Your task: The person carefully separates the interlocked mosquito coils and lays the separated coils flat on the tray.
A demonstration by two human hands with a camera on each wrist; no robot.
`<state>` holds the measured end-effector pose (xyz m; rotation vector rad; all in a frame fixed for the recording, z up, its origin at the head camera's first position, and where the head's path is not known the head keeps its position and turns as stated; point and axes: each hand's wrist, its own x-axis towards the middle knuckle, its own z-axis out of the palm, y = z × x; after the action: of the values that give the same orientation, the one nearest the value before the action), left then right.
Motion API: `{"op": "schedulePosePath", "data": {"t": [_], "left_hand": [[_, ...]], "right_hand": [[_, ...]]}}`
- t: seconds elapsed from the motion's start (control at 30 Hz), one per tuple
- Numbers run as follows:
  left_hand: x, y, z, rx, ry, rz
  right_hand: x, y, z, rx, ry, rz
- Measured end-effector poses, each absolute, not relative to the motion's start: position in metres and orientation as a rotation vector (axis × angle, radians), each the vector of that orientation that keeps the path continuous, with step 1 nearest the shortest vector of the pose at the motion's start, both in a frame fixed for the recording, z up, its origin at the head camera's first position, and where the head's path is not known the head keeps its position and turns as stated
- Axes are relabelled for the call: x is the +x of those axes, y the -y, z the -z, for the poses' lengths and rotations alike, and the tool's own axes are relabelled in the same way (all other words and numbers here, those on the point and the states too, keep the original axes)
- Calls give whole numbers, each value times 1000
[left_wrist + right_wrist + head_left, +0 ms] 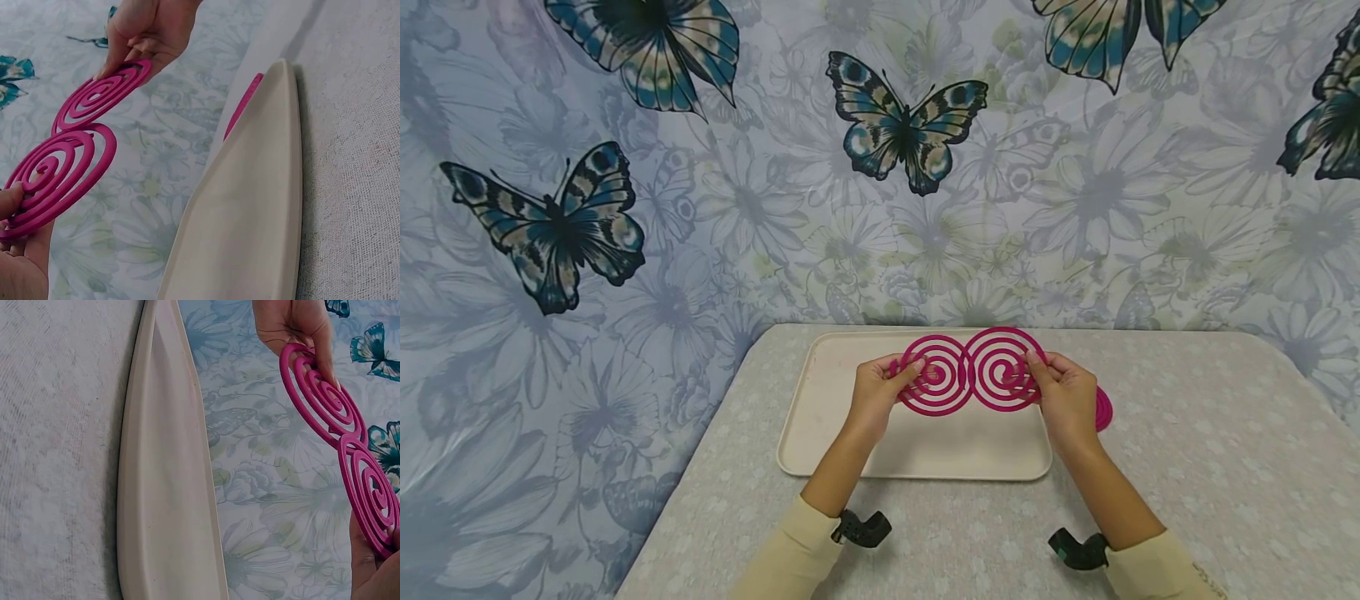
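Observation:
Both hands hold a pair of flat magenta spiral coils above the tray (955,462), raised in front of the body. My left hand (872,396) pinches the left coil (935,413) at its outer side, thumb on the near face. The right coil (1004,408) is pinched the same way by my right hand (1070,400). The coils' outer rings meet and overlap a little in the middle. In the left wrist view the coils tilt, with rings spread slightly apart. Fingers behind the coils are partly hidden.
Another magenta piece (1104,410) lies on the table right of the tray, mostly hidden behind my right hand. A pale patterned cloth covers the table (1210,467). Behind it hangs a floral backdrop (1097,200) with butterflies. A black device (862,528) is strapped to each wrist.

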<state>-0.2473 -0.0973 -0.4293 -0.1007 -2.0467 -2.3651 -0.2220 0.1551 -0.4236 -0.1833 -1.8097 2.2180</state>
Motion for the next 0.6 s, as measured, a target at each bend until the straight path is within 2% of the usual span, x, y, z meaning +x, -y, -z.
{"op": "schedulePosePath", "data": {"t": [0.6], "left_hand": [[-248, 99, 428, -104, 2012, 2408]], "right_hand": [[-223, -161, 421, -206, 1818, -2168]]}}
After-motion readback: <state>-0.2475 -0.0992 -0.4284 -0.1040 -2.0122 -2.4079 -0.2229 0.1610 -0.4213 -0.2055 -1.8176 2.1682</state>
